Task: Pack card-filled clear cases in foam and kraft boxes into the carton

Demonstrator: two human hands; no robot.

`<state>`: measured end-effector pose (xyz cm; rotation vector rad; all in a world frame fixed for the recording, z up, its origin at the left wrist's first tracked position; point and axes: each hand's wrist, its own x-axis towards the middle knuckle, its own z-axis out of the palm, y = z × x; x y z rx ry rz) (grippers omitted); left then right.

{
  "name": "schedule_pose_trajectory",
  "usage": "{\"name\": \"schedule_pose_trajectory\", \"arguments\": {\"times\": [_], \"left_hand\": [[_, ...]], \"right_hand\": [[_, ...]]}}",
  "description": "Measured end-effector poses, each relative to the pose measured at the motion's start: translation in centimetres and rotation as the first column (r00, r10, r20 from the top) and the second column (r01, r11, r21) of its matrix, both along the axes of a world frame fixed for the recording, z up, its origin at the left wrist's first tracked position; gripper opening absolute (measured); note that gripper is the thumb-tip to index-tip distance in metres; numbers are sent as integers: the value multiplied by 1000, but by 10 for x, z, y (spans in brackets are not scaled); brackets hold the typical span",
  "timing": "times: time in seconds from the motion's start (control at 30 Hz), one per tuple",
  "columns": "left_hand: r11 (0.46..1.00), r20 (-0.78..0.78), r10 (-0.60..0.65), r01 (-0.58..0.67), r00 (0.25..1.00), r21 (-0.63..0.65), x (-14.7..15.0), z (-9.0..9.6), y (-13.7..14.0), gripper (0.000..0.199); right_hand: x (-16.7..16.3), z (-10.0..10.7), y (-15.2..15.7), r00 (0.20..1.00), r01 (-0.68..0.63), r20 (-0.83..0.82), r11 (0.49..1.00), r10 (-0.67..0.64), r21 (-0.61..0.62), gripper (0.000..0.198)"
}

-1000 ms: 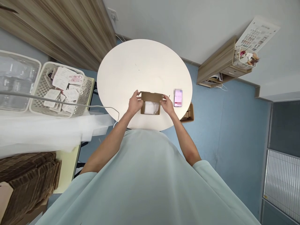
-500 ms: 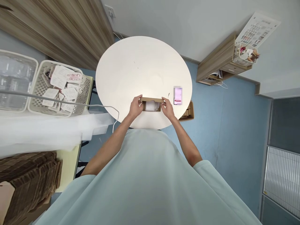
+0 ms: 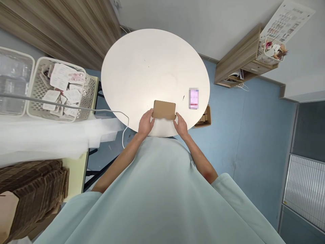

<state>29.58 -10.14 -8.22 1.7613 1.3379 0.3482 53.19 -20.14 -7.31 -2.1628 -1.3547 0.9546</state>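
A small brown cardboard box [image 3: 164, 110] is near the front edge of the round white table [image 3: 142, 78], its lid folded down over the top. My left hand [image 3: 146, 124] grips its left end, fingers along the side and thumb at the near corner. At the opposite end, my right hand [image 3: 181, 126] has its fingers and thumb around the near right corner. The lid hides whatever is inside. To the right of the box lies a phone [image 3: 193, 98] with a lit, blurred screen.
A white cable [image 3: 111, 111] crosses the table's left edge. Left stand a basket of cards and packets [image 3: 38, 91], translucent wrapping sheets [image 3: 63, 135] and stacked flat cardboard [image 3: 38, 189]. An open carton [image 3: 208, 117] of small boxes sits beyond the table's right edge. A wooden cabinet [image 3: 236, 57] is against the wall.
The box's lid has come down toward me, covering the white contents that showed before. Both hands have moved from the raised lid's corners to the box's near corners. The view has shifted slightly.
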Motion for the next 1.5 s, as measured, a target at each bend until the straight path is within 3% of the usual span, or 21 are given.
{"name": "schedule_pose_trajectory", "arguments": {"times": [0.23, 0.4, 0.63, 0.83, 1.03, 1.2, 1.33, 1.5], "left_hand": [[996, -114, -79, 73, 990, -56, -1, 2, 0, 53], [986, -274, -145, 116, 951, -120, -1, -2, -3, 41], [987, -370, -117, 66, 921, -147, 11, -4, -6, 36], [983, -283, 34, -83, 959, -163, 12, -13, -6, 31], [955, -273, 129, -194, 953, -224, 15, -20, -5, 38], [960, -264, 121, -181, 957, -215, 14, -24, -2, 38], [962, -214, 108, -156, 971, -226, 10, -22, 0, 38], [965, -176, 127, -163, 976, -205, 7, -4, -3, 33]], "right_hand": [[-4, 0, 1, 999, -45, -33, 995, 42, -87, 52], [-8, -7, -2, 991, 18, -133, 996, -30, -88, 47], [-18, -15, -1, 987, 90, -125, 989, -105, -119, 46], [-23, -24, -2, 958, 240, -121, 958, -260, -158, 37], [-20, -34, 0, 952, 255, -124, 950, -279, -179, 40], [-17, -37, 6, 974, 193, -89, 968, -209, -162, 43], [-17, -35, 10, 970, 208, -87, 961, -227, -184, 44], [-18, -23, 6, 961, 245, -99, 962, -257, -116, 38]]}}
